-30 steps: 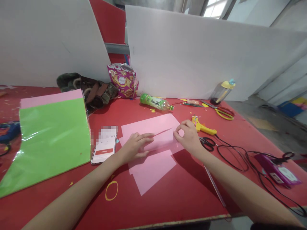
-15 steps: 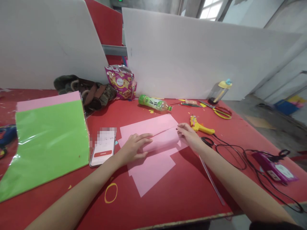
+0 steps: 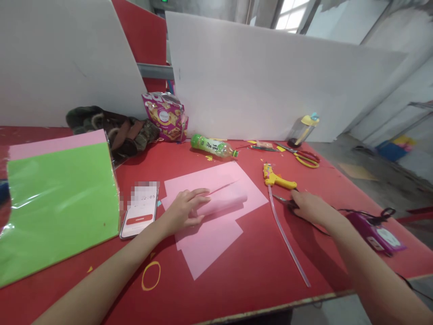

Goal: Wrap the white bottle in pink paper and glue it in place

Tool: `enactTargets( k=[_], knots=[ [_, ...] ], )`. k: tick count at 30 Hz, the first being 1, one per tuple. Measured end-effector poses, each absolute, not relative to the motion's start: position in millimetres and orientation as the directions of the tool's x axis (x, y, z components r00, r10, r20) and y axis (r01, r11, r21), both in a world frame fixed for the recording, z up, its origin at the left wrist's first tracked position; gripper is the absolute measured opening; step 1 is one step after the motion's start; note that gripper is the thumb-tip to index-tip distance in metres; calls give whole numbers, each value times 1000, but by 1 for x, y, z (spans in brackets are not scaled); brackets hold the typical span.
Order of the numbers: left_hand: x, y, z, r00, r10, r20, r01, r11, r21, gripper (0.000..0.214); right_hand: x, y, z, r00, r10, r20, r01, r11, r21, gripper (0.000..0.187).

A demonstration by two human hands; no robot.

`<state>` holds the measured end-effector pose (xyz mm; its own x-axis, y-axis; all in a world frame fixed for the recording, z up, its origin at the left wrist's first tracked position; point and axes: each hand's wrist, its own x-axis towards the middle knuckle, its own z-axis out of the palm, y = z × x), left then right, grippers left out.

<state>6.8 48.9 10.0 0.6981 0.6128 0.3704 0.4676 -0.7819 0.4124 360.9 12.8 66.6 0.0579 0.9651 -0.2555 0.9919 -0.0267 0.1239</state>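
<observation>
My left hand point(image 3: 186, 210) grips the left end of a rolled sheet of pink paper point(image 3: 225, 200) between thumb and fingers. Under the roll lie flat pink sheets point(image 3: 216, 248), overlapping at angles. Off to the right, my right hand point(image 3: 309, 206) has its fingers closed around the dark handles of small scissors point(image 3: 282, 199). The blades point left, toward the paper. Just beyond the scissors lies a yellow hot glue gun point(image 3: 280, 180), with a long clear glue stick point(image 3: 289, 239) running from it toward the front edge.
A phone point(image 3: 140, 216) and a plastic-wrapped green paper pack point(image 3: 61, 203) lie left. Behind are a snack bag point(image 3: 165, 117), a green-labelled bottle point(image 3: 214, 146), red-and-yellow-handled scissors point(image 3: 307, 159) and a yellow-capped bottle point(image 3: 302, 131). A purple power strip point(image 3: 375, 232) with cables sits right.
My right hand has let go of the paper roll's right end and moved right to the small scissors. My left hand stays on the roll. The view has shifted slightly right.
</observation>
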Motion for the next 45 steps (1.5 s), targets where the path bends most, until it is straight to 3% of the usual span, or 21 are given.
enactTargets(
  k=[4,9,12,16,23,32,36,40,45],
  knots=[
    [7,49,8,691,610,388,471,-787,399,29,372,-2,97,118,961,-250,983,-77,167,8],
    [7,49,10,703,593,393,455,-800,392,29,347,-4,117,-193,981,8,948,188,-255,17],
    [7,49,10,709,583,398,451,-808,380,30,322,6,111,-353,934,57,857,347,-380,20],
    [7,50,9,709,586,393,455,-805,381,30,312,21,96,-406,906,123,827,421,-372,22],
    [7,50,9,710,591,384,462,-801,380,32,323,40,85,-490,869,74,785,476,-396,25],
    [6,50,8,709,579,402,452,-811,371,31,335,44,93,-466,885,-1,807,424,-411,25],
    [6,50,7,700,600,387,471,-795,381,32,344,45,87,-331,942,-56,850,272,-451,24],
    [7,50,6,689,607,397,474,-791,387,33,342,47,65,-169,986,-12,935,156,-320,16],
    [7,50,6,691,590,418,463,-805,372,32,322,48,49,-235,961,143,962,251,-103,20]
  ],
)
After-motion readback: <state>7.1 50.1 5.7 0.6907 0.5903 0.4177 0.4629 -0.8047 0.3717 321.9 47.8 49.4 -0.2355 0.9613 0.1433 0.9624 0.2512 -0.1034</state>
